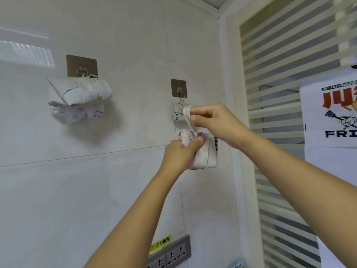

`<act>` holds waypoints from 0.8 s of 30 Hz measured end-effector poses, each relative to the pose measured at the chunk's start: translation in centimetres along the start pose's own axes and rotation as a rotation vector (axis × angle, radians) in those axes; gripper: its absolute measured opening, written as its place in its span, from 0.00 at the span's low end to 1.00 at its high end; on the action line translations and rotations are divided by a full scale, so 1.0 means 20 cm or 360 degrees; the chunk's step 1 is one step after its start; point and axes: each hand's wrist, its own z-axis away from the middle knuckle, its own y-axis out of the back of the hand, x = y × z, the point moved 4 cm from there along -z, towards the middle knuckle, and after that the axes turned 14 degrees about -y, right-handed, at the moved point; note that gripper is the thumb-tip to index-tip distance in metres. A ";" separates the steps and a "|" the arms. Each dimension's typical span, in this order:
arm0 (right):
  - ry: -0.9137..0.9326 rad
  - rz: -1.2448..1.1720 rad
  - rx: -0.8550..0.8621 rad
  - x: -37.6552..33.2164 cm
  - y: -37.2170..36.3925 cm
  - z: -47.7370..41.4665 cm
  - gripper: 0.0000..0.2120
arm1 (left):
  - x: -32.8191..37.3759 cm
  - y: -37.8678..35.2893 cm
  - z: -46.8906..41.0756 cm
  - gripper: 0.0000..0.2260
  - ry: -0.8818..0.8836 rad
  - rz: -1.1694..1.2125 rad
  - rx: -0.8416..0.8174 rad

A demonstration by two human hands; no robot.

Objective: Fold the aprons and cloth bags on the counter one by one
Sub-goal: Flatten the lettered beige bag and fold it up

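**Item:** folded cloth bundle (207, 153), white with black print. You could not have told from here whether it was an apron or a bag.

**Location:** against the tiled wall (116, 171), just below the right-hand adhesive hook (180, 95). Its thin strap (186, 113) ran up to the hook; whether the loop sat over it could not be told.

**Handling (judged):** light, soft and limp. The folds were likely to slump open if you slackened off. It was best taken around the bound middle, with the strap loop as the second hold.

**Left hand** (179, 153): fingers (199, 141) curled tight round the bundle's left side, thumb pressed on top.

**Right hand** (214, 120): fingertips (193, 118) nearly closed, pinching the strap loop beside the hook.

**Also noted:** a second tied bundle (81, 89) hung from the left hook (82, 69), well apart from yours. A socket strip (170, 252) was on the wall below.
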 end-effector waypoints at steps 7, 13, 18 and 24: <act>-0.0218 -0.0111 0.0374 0.09 0.06 -0.49 0.11 | -0.04 0.02 -0.34 0.18 -0.0245 -0.0179 0.0010; -0.0305 -0.0039 0.0394 0.08 0.03 -0.79 0.10 | -0.14 0.01 -0.55 0.10 -0.0239 -0.0036 -0.0097; -0.0394 0.0218 0.0384 0.11 0.03 -0.97 0.11 | -0.16 -0.05 -0.62 0.11 -0.0224 0.0430 -0.0196; -0.0449 0.0341 0.0306 0.11 0.02 -1.03 0.10 | -0.24 -0.08 -0.63 0.11 -0.0048 0.0730 -0.0182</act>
